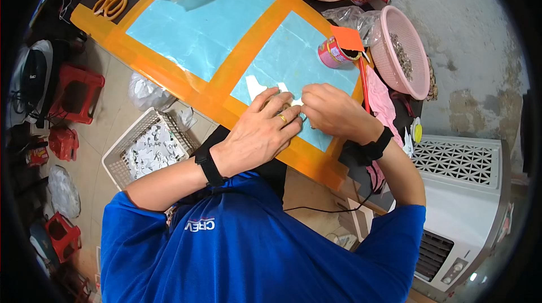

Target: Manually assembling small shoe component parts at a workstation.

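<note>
Our left hand [262,128] partly covers the white piece [255,87], mid-frame.
Right hand [333,110] is at its right; either grip, we cannot tell.

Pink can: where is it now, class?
In the head view, the pink can is right of centre on the blue sheet, beyond the right hand.

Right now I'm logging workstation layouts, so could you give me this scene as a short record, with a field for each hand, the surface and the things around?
Left hand: fingers bent over a white piece, palm down
Right hand: fingers curled close beside the left hand's; anything pinched is hidden
Surface: blue sheet bordered by orange tape
On sheet: pink can
Right side: pink basket holding small pieces
Floor: white basket holding cutouts
</note>
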Action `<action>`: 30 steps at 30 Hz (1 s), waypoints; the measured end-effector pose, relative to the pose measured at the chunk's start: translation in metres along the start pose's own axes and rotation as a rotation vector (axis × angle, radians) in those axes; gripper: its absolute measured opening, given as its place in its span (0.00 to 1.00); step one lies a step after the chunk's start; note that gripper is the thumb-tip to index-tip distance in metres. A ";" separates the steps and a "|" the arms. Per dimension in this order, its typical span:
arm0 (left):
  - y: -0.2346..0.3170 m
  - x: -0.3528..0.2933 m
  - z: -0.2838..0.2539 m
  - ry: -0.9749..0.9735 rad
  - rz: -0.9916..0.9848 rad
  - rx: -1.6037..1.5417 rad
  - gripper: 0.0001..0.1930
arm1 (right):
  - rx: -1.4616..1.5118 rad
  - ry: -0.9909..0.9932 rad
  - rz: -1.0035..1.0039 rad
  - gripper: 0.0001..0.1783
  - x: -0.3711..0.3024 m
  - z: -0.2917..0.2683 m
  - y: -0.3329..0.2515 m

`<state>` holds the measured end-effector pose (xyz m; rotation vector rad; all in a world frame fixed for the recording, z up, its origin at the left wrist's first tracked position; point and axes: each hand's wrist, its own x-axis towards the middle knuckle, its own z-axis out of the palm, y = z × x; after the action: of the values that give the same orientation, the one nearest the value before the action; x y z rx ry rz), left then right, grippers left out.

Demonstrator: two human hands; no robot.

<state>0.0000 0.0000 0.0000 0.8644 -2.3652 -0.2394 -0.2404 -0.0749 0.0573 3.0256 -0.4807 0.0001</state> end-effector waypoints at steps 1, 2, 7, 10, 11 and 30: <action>0.001 0.001 0.001 0.008 0.003 0.000 0.17 | 0.068 0.107 0.041 0.13 -0.004 0.008 0.001; 0.002 0.001 0.002 0.015 0.007 0.001 0.17 | 0.135 0.215 0.083 0.12 -0.007 0.014 0.002; 0.008 0.001 0.002 0.002 -0.007 0.019 0.21 | 0.422 0.339 0.344 0.15 -0.020 0.022 -0.014; 0.009 0.002 0.001 -0.010 -0.011 0.037 0.22 | 0.475 0.358 0.385 0.15 -0.022 0.021 -0.017; 0.009 0.002 0.001 -0.013 -0.012 0.043 0.22 | 0.489 0.354 0.388 0.14 -0.022 0.020 -0.018; 0.001 -0.001 0.004 0.029 -0.021 0.020 0.22 | 0.417 0.358 0.278 0.14 -0.014 0.011 -0.020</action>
<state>-0.0026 0.0016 -0.0033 0.8962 -2.3369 -0.2104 -0.2476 -0.0527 0.0449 3.1987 -0.9583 0.7301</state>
